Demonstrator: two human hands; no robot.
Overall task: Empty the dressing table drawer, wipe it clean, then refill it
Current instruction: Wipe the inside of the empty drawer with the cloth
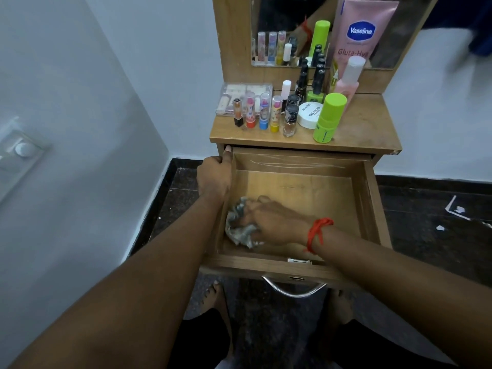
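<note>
Your drawer [306,190] stands pulled out from the dressing table [367,129]. It is a rectangular box of brown wood-grain board. Its floor is smooth, and pale scratches run across its far inner wall. One curved, polished metal handle [292,288] is fixed to its front panel.

Your right hand [274,222] is inside the drawer at the front-left corner. Its fingers are curled into one crumpled grey cloth [239,230], which looks soft and mottled, and they press it against the floor. One red thread [318,233] is knotted round that wrist.

Your left hand [214,174] is clamped on the rim of the drawer's left wall, near the back corner. The thumb lies up along the edge.

The table top carries these items, standing close together:
- One flat, clear plastic box [245,98], rectangular.
- Three clear-capped balm sticks [264,114] with red, blue and yellow bases, standing in a row.
- One black-based lipstick [237,114] just beside them.
- One round white jar [310,114], low and glossy.
- One lime-green cylindrical bottle [328,118].
- One tall pink tube [359,35], upright against the mirror [279,14].

Several small dark-capped bottles stand behind these. I cannot count them reliably.
</note>
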